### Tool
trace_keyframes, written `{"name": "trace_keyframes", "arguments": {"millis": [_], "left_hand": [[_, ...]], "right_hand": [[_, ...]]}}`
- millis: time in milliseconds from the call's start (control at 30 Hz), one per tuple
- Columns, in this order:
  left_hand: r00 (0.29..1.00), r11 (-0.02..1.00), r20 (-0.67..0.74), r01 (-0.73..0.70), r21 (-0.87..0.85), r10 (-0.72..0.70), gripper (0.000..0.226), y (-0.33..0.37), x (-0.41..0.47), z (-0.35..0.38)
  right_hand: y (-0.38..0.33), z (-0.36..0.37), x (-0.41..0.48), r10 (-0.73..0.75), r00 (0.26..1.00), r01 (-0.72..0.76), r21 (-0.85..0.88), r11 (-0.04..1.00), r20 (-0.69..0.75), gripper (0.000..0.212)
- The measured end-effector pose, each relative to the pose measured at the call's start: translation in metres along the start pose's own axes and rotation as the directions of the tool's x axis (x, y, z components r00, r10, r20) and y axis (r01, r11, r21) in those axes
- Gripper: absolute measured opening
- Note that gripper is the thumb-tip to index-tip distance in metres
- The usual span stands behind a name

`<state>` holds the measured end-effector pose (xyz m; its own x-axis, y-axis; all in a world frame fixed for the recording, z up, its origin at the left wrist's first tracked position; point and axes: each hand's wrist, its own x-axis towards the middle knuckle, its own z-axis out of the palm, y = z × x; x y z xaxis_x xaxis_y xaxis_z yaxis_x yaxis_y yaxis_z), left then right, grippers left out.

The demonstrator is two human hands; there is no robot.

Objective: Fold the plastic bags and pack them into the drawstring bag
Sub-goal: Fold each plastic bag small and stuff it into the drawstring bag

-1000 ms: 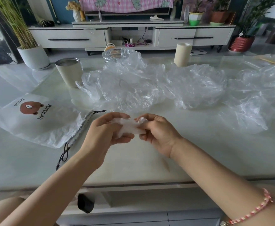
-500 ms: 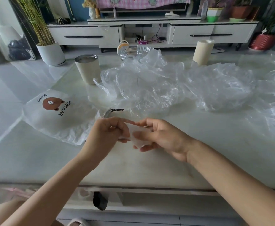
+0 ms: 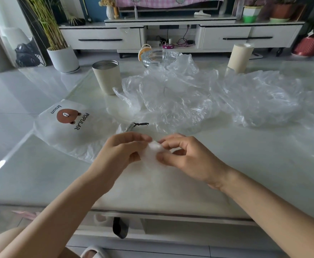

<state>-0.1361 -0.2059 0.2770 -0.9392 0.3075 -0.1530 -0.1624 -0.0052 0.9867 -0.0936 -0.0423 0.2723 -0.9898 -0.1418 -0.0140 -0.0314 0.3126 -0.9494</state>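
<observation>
A small folded clear plastic bag (image 3: 154, 148) is held above the table between both hands. My left hand (image 3: 121, 154) pinches its left side and my right hand (image 3: 186, 157) pinches its right side with curled fingers. The white drawstring bag (image 3: 72, 131), printed with a brown bear face, lies flat on the table to the left, its black cord (image 3: 140, 124) just beyond my left fingers. Several crumpled clear plastic bags (image 3: 189, 97) are heaped across the middle and right of the table.
A beige tumbler (image 3: 107, 77) stands behind the drawstring bag. A glass bowl (image 3: 158, 56) and a cream cylinder (image 3: 239, 57) stand at the table's far edge (image 3: 301, 62). A potted plant (image 3: 63, 56) sits on the floor to the left.
The view shifted left, so the drawstring bag sits nearer the centre. Both hands kept working the small folded bag, and my right fingers have curled tighter onto it.
</observation>
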Motion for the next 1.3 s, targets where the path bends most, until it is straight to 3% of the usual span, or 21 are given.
{"name": "trace_keyframes", "arguments": {"millis": [67,167,234,267,300,334,367,400,467,534,734,934,1001,1101,1201,1301], "left_hand": [[0.992,0.992,0.073,0.109,-0.065,-0.104,0.018,0.003,-0.001,0.003],[0.948,0.953,0.157,0.292,-0.088,-0.276,0.027,0.004,-0.007,0.01],[0.964,0.968,0.089,0.25,0.011,-0.25,0.031,0.002,-0.009,0.01],[0.991,0.978,0.012,0.132,0.164,-0.136,0.031,-0.001,-0.008,0.006],[0.996,0.929,-0.084,-0.008,0.37,0.042,0.027,-0.003,-0.006,0.001],[0.953,0.805,-0.15,-0.13,0.579,0.262,0.018,-0.004,-0.005,-0.005],[0.893,0.65,-0.162,-0.172,0.74,0.421,0.006,-0.004,-0.005,-0.009],[0.859,0.504,-0.14,-0.15,0.851,0.492,0.016,-0.007,-0.003,-0.014],[0.902,0.342,-0.133,-0.017,0.939,0.41,0.049,-0.018,0.003,-0.025],[0.943,0.274,-0.197,0.121,0.954,0.269,0.062,-0.027,0.005,-0.033],[0.927,0.334,-0.205,0.093,0.938,0.315,0.031,-0.035,0.004,-0.044],[0.877,0.413,-0.241,0.054,0.909,0.416,0.025,-0.027,-0.001,-0.048],[0.83,0.419,-0.293,0.08,0.904,0.474,0.025,-0.021,-0.005,-0.044],[0.693,0.301,-0.237,0.03,0.953,0.681,0.017,-0.015,-0.015,-0.036],[0.56,0.218,-0.156,-0.044,0.975,0.813,0.017,-0.017,-0.023,-0.029],[0.559,0.225,-0.112,-0.138,0.964,0.822,0.034,-0.023,-0.031,-0.021]], "right_hand": [[0.0,0.0,-0.002,-0.03,0.999,0.031,0.059,0.998,-0.019,0.006],[0.0,0.001,-0.002,-0.015,1.0,0.017,0.284,0.959,-0.006,0.012],[0.001,0.001,0.0,0.01,0.998,0.011,0.358,0.934,-0.057,0.013],[0.001,0.002,0.002,0.014,0.995,0.021,0.357,0.934,-0.095,0.011],[0.001,0.002,0.003,0.013,0.992,0.031,0.339,0.94,-0.126,0.007],[0.001,0.003,0.004,0.012,0.989,0.035,0.315,0.948,-0.145,0.005],[0.002,0.004,0.005,0.013,0.988,0.032,0.285,0.958,-0.154,0.007],[0.002,0.005,0.005,0.02,0.988,0.022,0.268,0.963,-0.153,0.01],[0.004,0.007,0.007,0.059,0.99,-0.02,0.295,0.955,-0.125,0.008],[0.003,0.012,0.007,0.089,0.993,-0.059,0.334,0.941,-0.076,0.009],[0.005,0.021,0.007,0.001,0.983,0.023,0.128,0.992,-0.183,0.007],[0.005,0.031,0.009,-0.045,0.96,0.081,0.119,0.99,-0.276,0.033],[0.003,0.035,0.01,-0.104,0.946,0.138,0.091,0.986,-0.307,0.029],[-0.003,0.041,0.011,-0.209,0.917,0.252,0.087,0.964,-0.341,0.022],[-0.009,0.042,0.009,-0.408,0.824,0.408,-0.088,0.909,-0.394,0.016],[-0.011,0.045,0.012,-0.592,0.699,0.464,-0.376,0.802,-0.401,0.019]]}}
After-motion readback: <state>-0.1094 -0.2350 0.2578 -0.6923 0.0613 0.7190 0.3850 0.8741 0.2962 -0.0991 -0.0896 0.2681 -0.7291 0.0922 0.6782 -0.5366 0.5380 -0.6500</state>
